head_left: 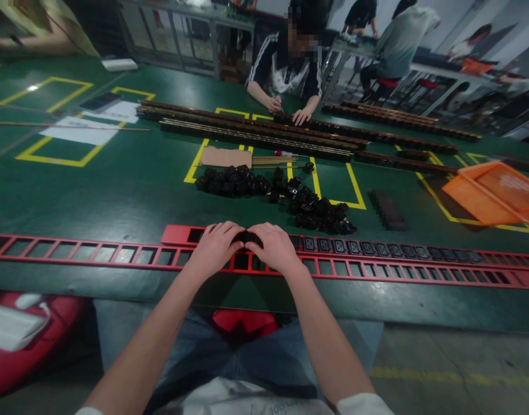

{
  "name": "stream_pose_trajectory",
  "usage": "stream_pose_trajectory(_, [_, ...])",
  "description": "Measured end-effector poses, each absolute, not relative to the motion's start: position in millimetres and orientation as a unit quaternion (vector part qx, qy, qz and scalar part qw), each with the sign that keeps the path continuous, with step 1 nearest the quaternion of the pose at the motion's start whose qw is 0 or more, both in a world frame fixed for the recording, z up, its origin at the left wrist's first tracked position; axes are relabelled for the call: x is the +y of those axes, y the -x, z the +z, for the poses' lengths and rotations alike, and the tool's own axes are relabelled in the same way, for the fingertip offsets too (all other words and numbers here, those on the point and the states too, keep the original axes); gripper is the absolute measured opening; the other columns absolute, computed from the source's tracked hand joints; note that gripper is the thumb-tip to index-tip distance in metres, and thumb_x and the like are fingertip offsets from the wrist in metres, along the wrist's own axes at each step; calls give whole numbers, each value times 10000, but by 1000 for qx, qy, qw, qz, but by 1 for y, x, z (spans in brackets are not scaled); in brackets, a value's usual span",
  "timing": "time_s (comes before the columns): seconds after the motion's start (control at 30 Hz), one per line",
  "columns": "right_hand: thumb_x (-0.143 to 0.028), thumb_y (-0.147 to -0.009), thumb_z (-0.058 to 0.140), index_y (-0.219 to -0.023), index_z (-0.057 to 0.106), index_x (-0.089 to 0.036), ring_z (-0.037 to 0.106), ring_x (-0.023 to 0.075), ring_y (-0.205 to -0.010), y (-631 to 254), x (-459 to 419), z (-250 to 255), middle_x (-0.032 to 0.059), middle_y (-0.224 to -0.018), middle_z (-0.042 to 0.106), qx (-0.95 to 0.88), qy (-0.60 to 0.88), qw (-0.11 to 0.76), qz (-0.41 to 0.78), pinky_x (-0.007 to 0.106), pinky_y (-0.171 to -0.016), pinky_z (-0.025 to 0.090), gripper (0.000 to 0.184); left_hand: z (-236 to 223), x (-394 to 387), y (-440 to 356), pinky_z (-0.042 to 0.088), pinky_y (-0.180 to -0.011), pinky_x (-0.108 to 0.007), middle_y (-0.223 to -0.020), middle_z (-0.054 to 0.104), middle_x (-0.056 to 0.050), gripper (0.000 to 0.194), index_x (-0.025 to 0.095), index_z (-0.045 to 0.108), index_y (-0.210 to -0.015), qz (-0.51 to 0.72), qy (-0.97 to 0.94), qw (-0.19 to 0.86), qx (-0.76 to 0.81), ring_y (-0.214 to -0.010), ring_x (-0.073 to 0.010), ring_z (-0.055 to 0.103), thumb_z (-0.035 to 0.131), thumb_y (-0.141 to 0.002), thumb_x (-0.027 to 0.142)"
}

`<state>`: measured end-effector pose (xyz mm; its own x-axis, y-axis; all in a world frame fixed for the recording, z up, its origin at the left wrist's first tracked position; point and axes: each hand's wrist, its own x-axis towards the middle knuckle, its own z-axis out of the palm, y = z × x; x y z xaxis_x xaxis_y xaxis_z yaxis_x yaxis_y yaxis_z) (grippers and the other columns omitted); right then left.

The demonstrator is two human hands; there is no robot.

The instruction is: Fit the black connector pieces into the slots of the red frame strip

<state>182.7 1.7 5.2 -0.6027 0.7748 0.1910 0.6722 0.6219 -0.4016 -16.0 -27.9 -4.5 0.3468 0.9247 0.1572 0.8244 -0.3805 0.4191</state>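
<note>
White printed shirt cloth (247, 397) lies nearest me. Along the near edge of the green bench (95, 204) run a red ladder-like front strip (521, 280) and a red back strip (175, 234) holding square black sockets (340, 246). My left hand (216, 245) and right hand (270, 245), half curled with thumbs nearly meeting, cover part of the back strip; whether they grip anything I can't tell. Loose black pieces (316, 208) heap just beyond; an orange plastic basket (500, 190) sits rightward.

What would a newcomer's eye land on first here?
Probably the long red frames across the table's near side, with the left hand and right hand close together at the farther one. Beyond them lie heaped black parts; a bright orange basket sits far right.
</note>
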Motion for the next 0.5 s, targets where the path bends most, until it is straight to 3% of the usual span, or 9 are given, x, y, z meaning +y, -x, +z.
stream_pose_trajectory(0.5, [-316, -875, 702, -1125, 619, -186, 584, 234, -1052, -182, 0, 6, 66, -1106, 686, -879, 422, 162, 153, 370, -863, 440, 293, -8, -25, 19, 411, -922, -397, -1210, 647, -40, 279, 241, 590, -1205, 192, -805, 150, 541, -1129, -225, 586, 577, -931, 291])
